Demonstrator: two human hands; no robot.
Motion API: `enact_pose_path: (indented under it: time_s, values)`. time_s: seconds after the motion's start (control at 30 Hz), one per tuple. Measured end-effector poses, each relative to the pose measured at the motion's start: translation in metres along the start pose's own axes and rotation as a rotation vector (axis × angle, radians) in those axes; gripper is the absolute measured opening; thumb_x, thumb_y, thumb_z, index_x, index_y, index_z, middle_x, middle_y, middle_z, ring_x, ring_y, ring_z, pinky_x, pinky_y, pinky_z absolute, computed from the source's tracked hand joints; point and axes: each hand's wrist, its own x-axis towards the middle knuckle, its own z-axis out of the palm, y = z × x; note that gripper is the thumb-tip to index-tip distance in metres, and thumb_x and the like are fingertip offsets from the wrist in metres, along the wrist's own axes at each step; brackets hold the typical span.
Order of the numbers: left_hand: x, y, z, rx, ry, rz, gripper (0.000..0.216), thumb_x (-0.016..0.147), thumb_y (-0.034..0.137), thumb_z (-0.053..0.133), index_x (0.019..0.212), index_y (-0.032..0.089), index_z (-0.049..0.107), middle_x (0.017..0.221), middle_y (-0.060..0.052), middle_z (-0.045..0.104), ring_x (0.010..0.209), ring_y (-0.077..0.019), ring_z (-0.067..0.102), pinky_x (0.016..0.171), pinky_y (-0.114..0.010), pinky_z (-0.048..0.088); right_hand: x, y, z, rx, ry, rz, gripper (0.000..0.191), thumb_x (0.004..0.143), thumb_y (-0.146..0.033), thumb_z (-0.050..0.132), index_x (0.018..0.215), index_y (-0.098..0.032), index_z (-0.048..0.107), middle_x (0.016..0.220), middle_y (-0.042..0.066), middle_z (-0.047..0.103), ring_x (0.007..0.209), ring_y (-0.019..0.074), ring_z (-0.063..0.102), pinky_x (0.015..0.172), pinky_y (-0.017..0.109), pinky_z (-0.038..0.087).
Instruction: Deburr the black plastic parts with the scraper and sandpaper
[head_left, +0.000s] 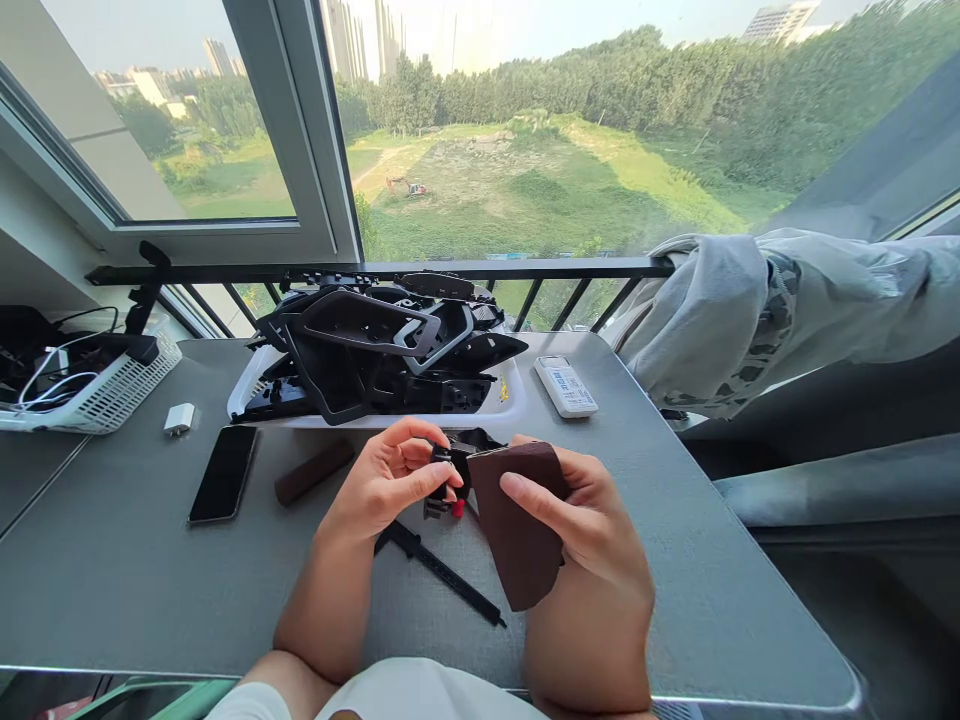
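My left hand (381, 482) pinches a small black plastic part (441, 478) between thumb and fingers, above the grey table. A dark brown sheet (517, 525) that looks like sandpaper is gripped in my right hand (596, 515), with the thumb pressed on its face. The sheet's left edge is close to the black part; whether they touch is hidden. A small red piece (458, 509) shows just under the part. Below my hands, a black caliper (450, 582) lies slantwise on the table. Left of my left hand lies a brown roll (313, 473).
A white tray (517, 400) heaped with black plastic panels (360, 340) stands against the window railing. On the left are a phone (223, 475), a white charger plug (179, 419) and a white basket (135, 385) with cables. A white device (565, 387) lies at right, near grey cloth (697, 310).
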Motion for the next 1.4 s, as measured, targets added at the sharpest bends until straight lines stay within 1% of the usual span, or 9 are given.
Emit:
enact_pose_path:
  time_s: [0.2, 0.37, 0.53, 0.63, 0.77, 0.93, 1.03, 1.27, 1.4]
  values:
    - [0.005, -0.001, -0.001, -0.102, 0.024, 0.050, 0.033, 0.075, 0.045, 0.076, 0.080, 0.016, 0.060, 0.061, 0.000, 0.069, 0.048, -0.0115, 0.062, 0.051, -0.022, 0.052, 0.004, 0.008, -0.007, 0.181, -0.097, 0.152, 0.028, 0.067, -0.042, 0.081, 0.069, -0.016, 0.072, 0.063, 0.002, 0.059, 0.050, 0.0137, 0.052, 0.041, 0.025, 0.043]
    - [0.006, -0.002, -0.003, -0.170, 0.029, 0.076, 0.035, 0.080, 0.049, 0.070, 0.076, 0.017, 0.057, 0.052, 0.003, 0.059, 0.036, -0.0060, 0.048, 0.041, -0.019, 0.048, 0.005, 0.010, -0.005, 0.223, -0.003, 0.150, 0.026, 0.066, -0.041, 0.082, 0.072, -0.017, 0.073, 0.062, 0.002, 0.062, 0.049, 0.0140, 0.054, 0.041, 0.024, 0.045]
    - [0.004, -0.005, -0.006, -0.181, -0.005, 0.055, 0.036, 0.078, 0.052, 0.069, 0.080, 0.018, 0.057, 0.044, 0.009, 0.043, 0.028, -0.0015, 0.023, 0.027, -0.014, 0.025, 0.003, 0.006, 0.001, 0.134, 0.040, 0.057, 0.026, 0.070, -0.040, 0.081, 0.069, -0.016, 0.071, 0.063, 0.001, 0.058, 0.051, 0.0127, 0.053, 0.042, 0.023, 0.043]
    - [0.003, -0.008, -0.006, -0.041, 0.043, 0.069, 0.033, 0.070, 0.041, 0.079, 0.079, 0.018, 0.057, 0.044, 0.010, 0.045, 0.030, -0.0019, 0.030, 0.030, -0.014, 0.022, 0.003, 0.004, 0.003, 0.046, 0.027, 0.031, 0.024, 0.073, -0.039, 0.078, 0.071, -0.016, 0.070, 0.064, 0.000, 0.057, 0.052, 0.0116, 0.051, 0.043, 0.022, 0.041]
    - [0.002, -0.010, -0.003, 0.092, 0.140, 0.078, 0.017, 0.076, 0.031, 0.069, 0.086, 0.017, 0.066, 0.038, 0.010, 0.040, 0.033, -0.0049, 0.035, 0.038, -0.017, 0.032, 0.005, 0.002, 0.003, -0.024, -0.059, 0.027, 0.025, 0.077, -0.040, 0.074, 0.075, -0.016, 0.070, 0.068, 0.001, 0.060, 0.056, 0.0131, 0.055, 0.046, 0.023, 0.043]
    - [0.003, -0.007, 0.000, 0.227, 0.149, 0.031, 0.039, 0.081, 0.034, 0.058, 0.110, 0.013, 0.070, 0.040, 0.007, 0.049, 0.040, -0.0100, 0.045, 0.048, -0.023, 0.041, 0.006, 0.003, 0.002, -0.088, -0.066, -0.011, 0.026, 0.080, -0.041, 0.072, 0.075, -0.016, 0.069, 0.068, 0.001, 0.058, 0.057, 0.0130, 0.055, 0.047, 0.023, 0.043]
    - [0.003, -0.006, -0.001, 0.316, 0.139, 0.058, 0.036, 0.083, 0.038, 0.056, 0.103, 0.012, 0.072, 0.046, 0.002, 0.057, 0.047, -0.0117, 0.052, 0.054, -0.025, 0.043, 0.006, 0.003, 0.002, -0.098, -0.057, -0.009, 0.026, 0.080, -0.041, 0.072, 0.074, -0.016, 0.069, 0.066, 0.000, 0.056, 0.055, 0.0125, 0.053, 0.046, 0.022, 0.042]
    - [0.005, -0.012, -0.001, 0.376, 0.167, 0.094, 0.025, 0.081, 0.033, 0.054, 0.079, 0.015, 0.070, 0.040, 0.007, 0.037, 0.038, -0.0069, 0.033, 0.044, -0.022, 0.031, 0.007, 0.002, 0.004, -0.145, -0.077, 0.003, 0.027, 0.079, -0.042, 0.071, 0.073, -0.016, 0.067, 0.069, 0.002, 0.059, 0.058, 0.0135, 0.055, 0.047, 0.022, 0.045]
    - [0.002, -0.011, -0.001, 0.408, 0.115, 0.143, 0.022, 0.073, 0.026, 0.059, 0.085, 0.014, 0.075, 0.050, 0.003, 0.050, 0.043, -0.0074, 0.036, 0.045, -0.023, 0.028, 0.006, 0.001, 0.003, -0.122, -0.098, 0.018, 0.026, 0.080, -0.042, 0.070, 0.078, -0.016, 0.069, 0.070, 0.002, 0.061, 0.058, 0.0141, 0.057, 0.048, 0.023, 0.046]
